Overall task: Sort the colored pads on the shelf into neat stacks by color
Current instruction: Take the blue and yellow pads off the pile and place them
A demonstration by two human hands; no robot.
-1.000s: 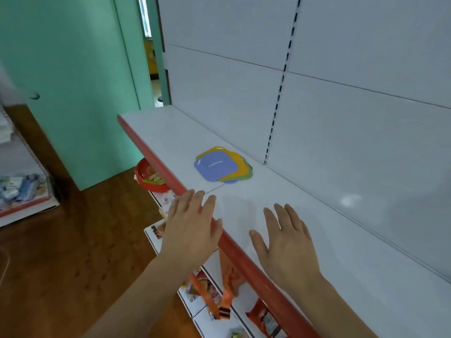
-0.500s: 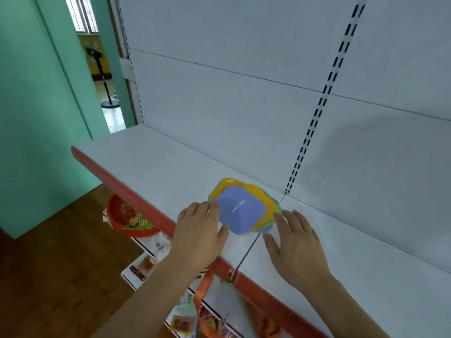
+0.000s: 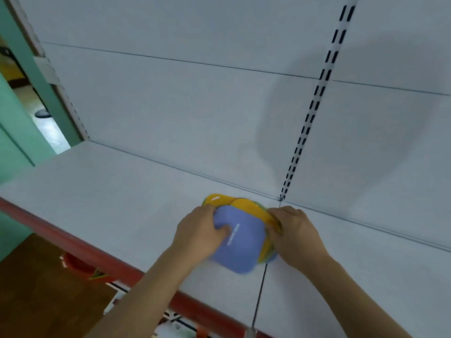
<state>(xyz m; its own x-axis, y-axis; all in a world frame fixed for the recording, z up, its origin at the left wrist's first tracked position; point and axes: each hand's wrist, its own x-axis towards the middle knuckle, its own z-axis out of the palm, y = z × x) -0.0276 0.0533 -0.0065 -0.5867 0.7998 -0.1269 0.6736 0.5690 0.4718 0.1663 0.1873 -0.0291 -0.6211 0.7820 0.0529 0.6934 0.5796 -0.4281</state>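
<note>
A loose pile of colored pads lies on the white shelf (image 3: 122, 198) near its back wall. A blue pad (image 3: 241, 245) with white lettering is on top, yellow pads (image 3: 246, 203) stick out beneath it, and a green edge shows at the right. My left hand (image 3: 197, 235) grips the blue pad's left edge, thumb on top. My right hand (image 3: 292, 232) pinches the yellow pads at the pile's right side. Both hands cover part of the pile.
The shelf has a red front edge (image 3: 80, 250) and a white back panel with a slotted upright (image 3: 310, 113). A seam (image 3: 260, 291) runs across the shelf under the pile. Below are a red basket (image 3: 78, 264) and a wooden floor (image 3: 36, 289). A green wall (image 3: 12, 132) stands at left.
Both hands moved forward from the shelf's front onto the pile and took hold of it, left on the blue pad, right on the yellow pads. The view closed in on the shelf.
</note>
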